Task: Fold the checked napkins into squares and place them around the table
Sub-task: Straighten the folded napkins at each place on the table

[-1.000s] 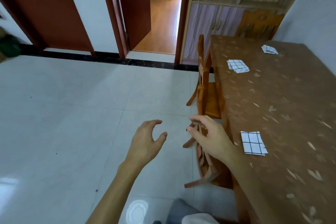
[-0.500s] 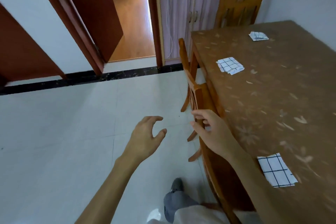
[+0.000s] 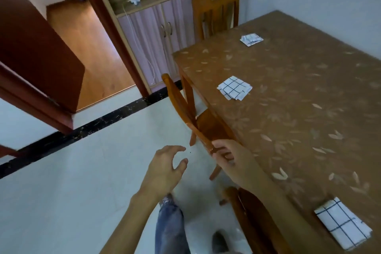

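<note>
Three folded checked napkins lay on the tabletop (image 3: 299, 121), all apart from each other. The near napkin (image 3: 342, 225) was a neat square by the near left edge. The middle napkin (image 3: 234, 88) sat further along the same edge, looser, layers slipping out at one corner. The far napkin (image 3: 251, 39) lay near the far end, crumpled-looking, check pattern too blurred to read.

Left hand (image 3: 166, 168) hung over the floor (image 3: 72, 192), holding nothing, fingers loosely curled with the thumb apart. Right hand (image 3: 234, 161) was beside it at the table's left edge, fingers curled, overlapping the near end of the side chair (image 3: 179, 102) back. Couldn't tell whether it gripped the rail or just passed in front of it.

The side chair was tucked under the tabletop's left side. A second chair (image 3: 216, 7) stood at the far end, and a third chair (image 3: 254, 225) back showed under the right forearm. A jeans leg (image 3: 171, 230) and a shoe (image 3: 219, 241) were below the hands. Behind were a purple-doored cabinet (image 3: 162, 33) and an open red-brown door (image 3: 35, 51).
</note>
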Demonstrator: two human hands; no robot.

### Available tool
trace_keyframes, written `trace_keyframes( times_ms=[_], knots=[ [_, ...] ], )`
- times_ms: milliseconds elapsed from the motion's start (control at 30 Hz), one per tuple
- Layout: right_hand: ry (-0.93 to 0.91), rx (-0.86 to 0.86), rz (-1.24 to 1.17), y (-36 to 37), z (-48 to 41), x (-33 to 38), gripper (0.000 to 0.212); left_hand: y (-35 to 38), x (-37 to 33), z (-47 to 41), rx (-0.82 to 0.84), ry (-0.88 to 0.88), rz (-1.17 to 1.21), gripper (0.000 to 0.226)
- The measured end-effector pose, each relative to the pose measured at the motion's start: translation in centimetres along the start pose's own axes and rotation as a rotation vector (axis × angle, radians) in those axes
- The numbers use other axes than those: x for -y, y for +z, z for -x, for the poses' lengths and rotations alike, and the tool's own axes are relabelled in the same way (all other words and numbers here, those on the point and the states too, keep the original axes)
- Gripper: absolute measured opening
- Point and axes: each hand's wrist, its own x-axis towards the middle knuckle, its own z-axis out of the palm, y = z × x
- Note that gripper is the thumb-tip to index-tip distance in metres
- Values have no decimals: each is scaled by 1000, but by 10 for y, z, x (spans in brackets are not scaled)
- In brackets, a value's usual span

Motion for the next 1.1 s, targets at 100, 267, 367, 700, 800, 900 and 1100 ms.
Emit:
trace_keyframes(
  times_ms=[100,267,367,700,800,900,1100],
  knots=[
    [73,-71,-16,3,-36,0,32,-14,9,-53,39,82,-34,32],
    [179,-214,6,13,-101,15,32,-55,32,-142,90,302,20,20],
    [254,-251,29,18,-130,33,33,-77,42,-186,151,392,48,27],
    [450,-301,118,18,-198,52,31,-88,37,-303,419,552,142,29],
    [533,-301,116,10,-212,33,32,-74,20,-333,467,592,132,28],
    [588,-304,113,3,-229,8,33,-58,4,-365,510,624,62,29],
    [710,-360,43,-14,-270,-43,36,-14,-40,-430,646,623,-110,36]
  ],
)
